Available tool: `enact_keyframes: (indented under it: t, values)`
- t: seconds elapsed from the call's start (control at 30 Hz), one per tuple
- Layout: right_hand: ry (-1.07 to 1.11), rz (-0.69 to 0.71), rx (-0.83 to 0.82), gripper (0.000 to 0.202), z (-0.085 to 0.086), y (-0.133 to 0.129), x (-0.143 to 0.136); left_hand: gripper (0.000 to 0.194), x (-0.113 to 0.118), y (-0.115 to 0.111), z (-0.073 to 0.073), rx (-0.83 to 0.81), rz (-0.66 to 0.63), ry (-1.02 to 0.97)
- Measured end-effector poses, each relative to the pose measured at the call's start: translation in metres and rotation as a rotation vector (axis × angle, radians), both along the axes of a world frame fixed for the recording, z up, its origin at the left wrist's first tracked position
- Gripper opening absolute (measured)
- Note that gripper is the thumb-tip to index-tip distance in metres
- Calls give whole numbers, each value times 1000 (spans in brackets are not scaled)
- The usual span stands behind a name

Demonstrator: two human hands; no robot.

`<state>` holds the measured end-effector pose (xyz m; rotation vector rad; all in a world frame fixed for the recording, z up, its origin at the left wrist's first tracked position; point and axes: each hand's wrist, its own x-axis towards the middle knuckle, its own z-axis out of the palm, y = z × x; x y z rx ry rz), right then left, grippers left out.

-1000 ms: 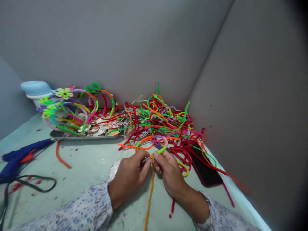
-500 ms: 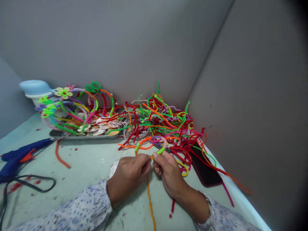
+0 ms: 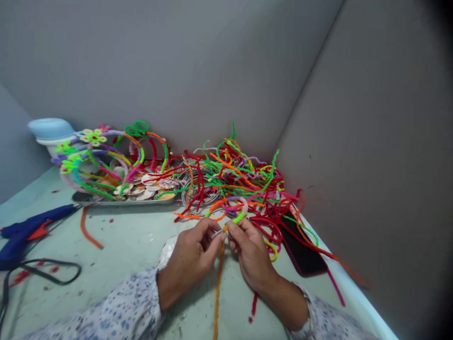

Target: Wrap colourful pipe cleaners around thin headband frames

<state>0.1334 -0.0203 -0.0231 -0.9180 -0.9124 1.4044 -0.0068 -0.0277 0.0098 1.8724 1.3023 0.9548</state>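
A ring wrapped in orange, purple, pink and green pipe cleaner (image 3: 239,217) stands up between my hands. My right hand (image 3: 252,255) pinches its near side just below the green part. At the ring's left lower end, thumb and fingertips of my left hand (image 3: 194,252) close on a thin, pale bare stretch. From the pinched spot an orange-yellow pipe cleaner (image 3: 218,293) hangs down toward the bottom edge. My left palm hides part of the ring's left side.
A tray (image 3: 123,202) of discs and flowered headbands stands back left by a blue-lidded container (image 3: 53,130). Pipe cleaners (image 3: 240,174) pile up behind my hands, scissors (image 3: 269,229) and a phone (image 3: 304,255) lie right, a blue glue gun (image 3: 24,233) left.
My left hand has turned, its thumb and fingers showing more from the side. The ring has tilted slightly right, and the hanging strand's lower end has swung left.
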Motion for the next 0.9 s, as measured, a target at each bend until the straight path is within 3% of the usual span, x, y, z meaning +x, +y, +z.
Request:
enact_keyframes:
  t: [0.3, 0.57, 0.77, 0.9]
  values:
    - [222, -12, -90, 16, 3, 4, 2, 15, -6, 2, 1, 75, 129, -241]
    - [140, 61, 47, 12, 22, 6, 12, 15, -14, 22, -7, 163, 165, -204]
    - [285, 369, -33, 21, 30, 9, 19, 26, -15, 23, -6, 281, 103, -128]
    - [327, 617, -182, 21, 21, 8, 19, 37, -14, 19, -2, 344, -66, -72]
